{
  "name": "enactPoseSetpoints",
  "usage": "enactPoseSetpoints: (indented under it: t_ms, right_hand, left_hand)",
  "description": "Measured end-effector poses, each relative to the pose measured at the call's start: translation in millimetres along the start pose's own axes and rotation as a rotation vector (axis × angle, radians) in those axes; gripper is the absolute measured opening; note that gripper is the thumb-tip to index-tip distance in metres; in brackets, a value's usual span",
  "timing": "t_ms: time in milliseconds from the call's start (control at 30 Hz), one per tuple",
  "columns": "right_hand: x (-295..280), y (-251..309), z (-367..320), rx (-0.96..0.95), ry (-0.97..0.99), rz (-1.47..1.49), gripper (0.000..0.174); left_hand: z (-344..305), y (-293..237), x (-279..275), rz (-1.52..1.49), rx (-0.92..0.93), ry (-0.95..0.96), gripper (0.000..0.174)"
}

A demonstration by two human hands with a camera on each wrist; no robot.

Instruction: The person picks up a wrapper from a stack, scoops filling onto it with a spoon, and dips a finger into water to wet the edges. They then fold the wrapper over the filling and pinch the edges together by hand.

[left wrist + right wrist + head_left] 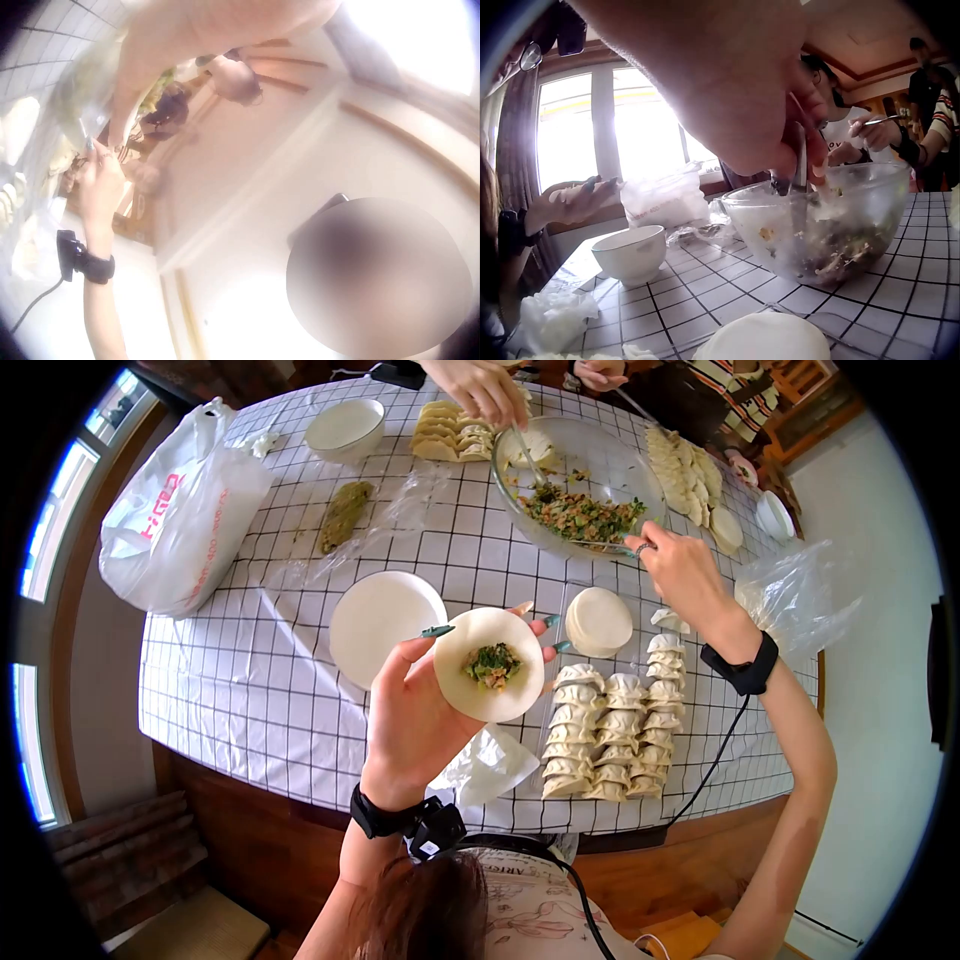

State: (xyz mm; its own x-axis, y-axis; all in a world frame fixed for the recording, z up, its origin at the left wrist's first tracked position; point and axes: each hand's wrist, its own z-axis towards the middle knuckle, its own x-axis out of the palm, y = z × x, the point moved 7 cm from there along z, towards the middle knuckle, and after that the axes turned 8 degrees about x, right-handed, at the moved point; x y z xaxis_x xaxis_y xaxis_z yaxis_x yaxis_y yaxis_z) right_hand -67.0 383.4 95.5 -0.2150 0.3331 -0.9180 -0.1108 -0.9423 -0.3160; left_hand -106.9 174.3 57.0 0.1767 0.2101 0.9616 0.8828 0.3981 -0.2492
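From the head, we see one wrapper (515, 695) bearing a filling mound (492, 666), held by thumb and fingers of the left hand (415, 695) above the bench (250, 720). The right hand (688, 575) grips one utensil (605, 544) in a glass bowl (620, 445) of chopped filling (570, 515). We count three columns of dumplings (615, 735) and one plastic bag (175, 525), its red lettering partly legible.

From the left wrist, glare leaves us unable to tell the left hand's hold.

From the right wrist, we see the right hand clasping the utensil over the glass bowl, near one white bowl (630, 259).
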Motion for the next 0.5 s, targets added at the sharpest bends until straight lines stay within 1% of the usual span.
enactPoseSetpoints:
  t_ms: [33, 67, 100, 133, 167, 200, 233, 267, 333, 367, 433, 467, 500]
  right_hand:
    - [-2.0, 2.1, -0.6, 0.0, -0.011, 0.011, 0.011]
    - [-6.6, -0.5, -4.3, 0.006, 0.006, -0.032, 0.01]
    - [-7.4, 0.3, -4.4, 0.023, 0.012, -0.053, 0.01]
    - [-3.6, -2.5, -4.3, 0.1, 0.052, 0.042, 0.015]
    - [-10.3, -3.7, -9.0, 0.089, 0.055, 0.022, 0.015]
    - [-14.6, -3.1, -9.2, 0.136, 0.036, 0.051, 0.019]
    - [-18.5, -2.8, -9.1, 0.183, 0.017, 0.081, 0.024]
    - [-25.4, -3.3, -12.9, 0.173, 0.023, 0.065, 0.024]
    - [-31.9, -6.6, -16.1, 0.261, 0.053, 0.021, 0.031]
    - [-36.6, -6.9, -18.3, 0.254, 0.057, 0.008, 0.031]
    - [-48.6, -7.3, -20.7, 0.353, 0.049, 0.073, 0.035]
    - [-50.9, -6.3, -24.3, 0.446, 0.144, 0.087, 0.038]
    - [-52.2, -2.5, -28.0, 0.442, 0.156, 0.08, 0.038]
  left_hand:
    - [-6.7, -2.1, 0.0, -0.035, 0.009, -0.017, 0.06]
    - [-11.8, 3.5, -2.0, -0.001, 0.0, 0.049, 0.061]
    - [-18.7, 1.9, -3.4, 0.014, 0.007, 0.045, 0.061]
    - [-25.6, 1.1, -5.2, 0.0, 0.0, 0.022, 0.062]
    - [-30.6, 8.6, -8.8, -0.047, -0.008, 0.016, 0.063]
    - [-36.7, 7.1, -11.6, -0.015, -0.008, 0.042, 0.068]
    - [-42.9, 5.0, -14.3, -0.003, -0.002, 0.04, 0.068]
    - [-48.3, 10.6, -17.8, -0.052, -0.004, 0.033, 0.068]
    - [-59.8, 8.7, -21.3, -0.079, -0.003, 0.013, 0.068]
    - [-64.2, 9.0, -22.6, -0.075, 0.007, 0.04, 0.069]
    - [-73.1, 10.4, -27.3, -0.083, 0.013, 0.053, 0.069]
    - [-77.0, 7.7, -31.8, -0.089, 0.031, 0.052, 0.069]
    - [-79.2, 7.2, -35.4, -0.101, 0.048, 0.049, 0.068]
